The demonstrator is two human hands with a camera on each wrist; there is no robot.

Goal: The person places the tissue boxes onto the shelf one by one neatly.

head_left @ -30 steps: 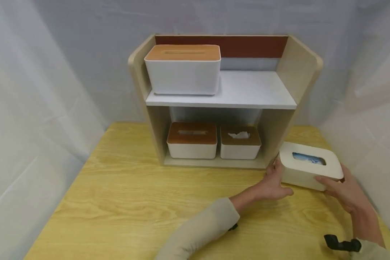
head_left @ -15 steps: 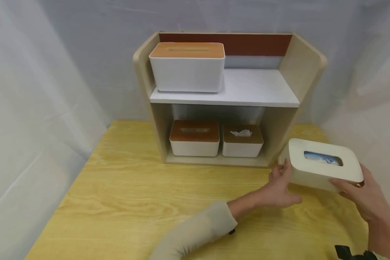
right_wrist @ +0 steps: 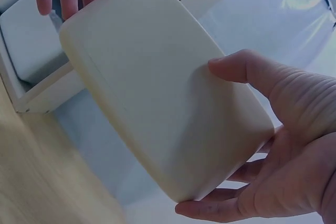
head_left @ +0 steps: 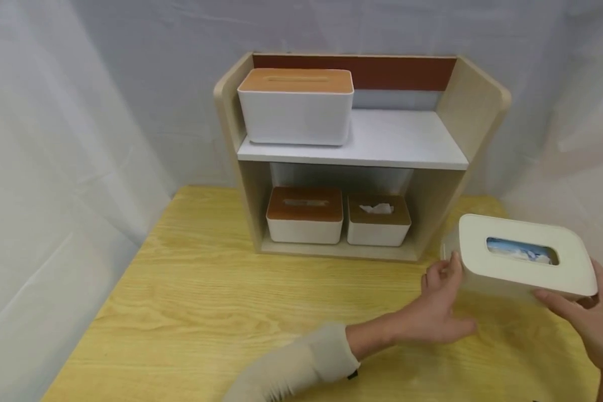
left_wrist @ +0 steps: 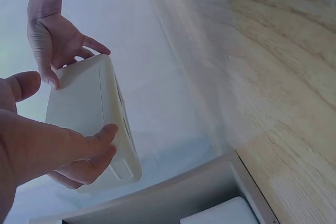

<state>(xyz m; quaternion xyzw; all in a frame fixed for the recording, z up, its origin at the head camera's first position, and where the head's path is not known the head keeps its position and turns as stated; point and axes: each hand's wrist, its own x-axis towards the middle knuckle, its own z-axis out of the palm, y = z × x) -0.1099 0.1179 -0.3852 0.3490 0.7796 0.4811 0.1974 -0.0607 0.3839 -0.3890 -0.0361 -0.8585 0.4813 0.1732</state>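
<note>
A cream tissue box [head_left: 527, 223] with an oval slot showing blue packaging is held above the right part of the table. My right hand [head_left: 590, 318] grips its right end, the thumb along the front face and the fingers around the end, as the right wrist view shows with the hand [right_wrist: 283, 145] in the foreground. My left hand [head_left: 439, 307] touches the opposite end with extended fingers [left_wrist: 107, 132]; its thumb [left_wrist: 25, 85] stands away from the box. Tilted slightly, the box has its top turned toward the head camera.
A two-tier shelf [head_left: 354, 254] stands at the back of the wooden table [head_left: 206, 312]. Its upper tier carries a large white box with an orange lid [head_left: 296, 117]. Below sit a brown-lidded box [head_left: 305, 231] and a smaller tissue box [head_left: 379, 234]. White curtains [head_left: 45, 195] enclose the sides.
Both hands and the cream tissue box have moved right and closer to the head camera, away from the shelf's right side. The box has lifted off the table; the head view has shifted slightly.
</note>
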